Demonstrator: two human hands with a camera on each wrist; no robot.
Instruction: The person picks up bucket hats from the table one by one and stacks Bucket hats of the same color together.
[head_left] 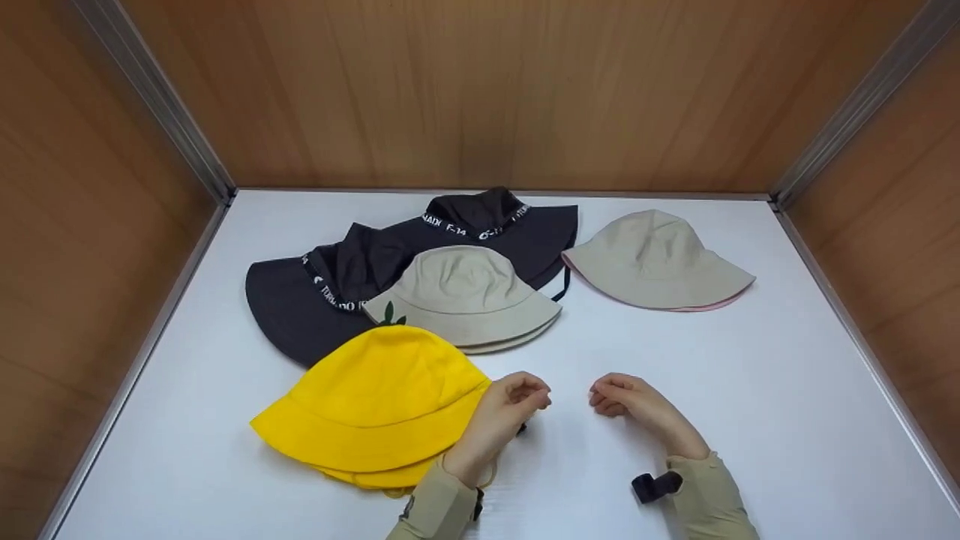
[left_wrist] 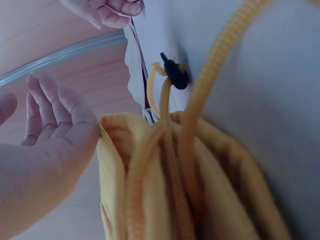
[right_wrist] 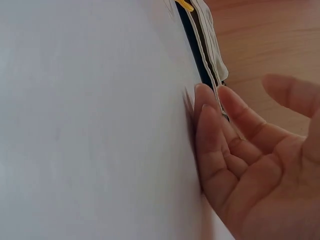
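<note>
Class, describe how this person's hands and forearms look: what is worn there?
The left hand and right hand are bare, without visible gloves or rings. Khaki sleeves reach the wrists. A stubby black device sits at the right cuff; a black part shows at the left.

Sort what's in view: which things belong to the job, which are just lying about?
In the job, judging by nearness:
left hand, empty
right hand, empty
yellow hat, by the left hand

Apparently lying about, untouched:
middle beige hat
right beige hat
left dark hat
rear dark hat
</note>
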